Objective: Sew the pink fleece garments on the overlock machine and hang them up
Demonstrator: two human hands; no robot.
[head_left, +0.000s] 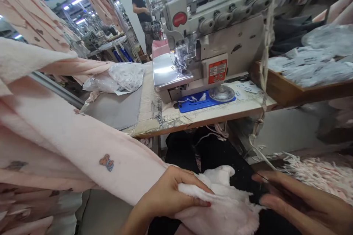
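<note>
Fleece [82,143], pale pink with a small printed bear, runs from the upper left down across our lap to the bottom centre. Our left hand [171,196] grips its fluffy white end, thumb over the top and fingers [193,202] curled beneath, closed on the cloth. Our right hand [298,200] lies just beside that end, fingers stretched flat and close together, their tips at the fleece's edge; whether they hold a thread we cannot tell. Dark cloth shows between and under the hands. Beyond our lap stands the counter [220,114], carrying a sewing machine [209,44] with a blue mat [198,103] at its base and a plastic bag [121,79] on a grey sheet to the left. A wooden tray [289,90] of grey pieces sits to the right, and pink trimmings [317,176] lie near our right hand. Far back, a person [142,11] in a black shirt stands in the aisle.
</note>
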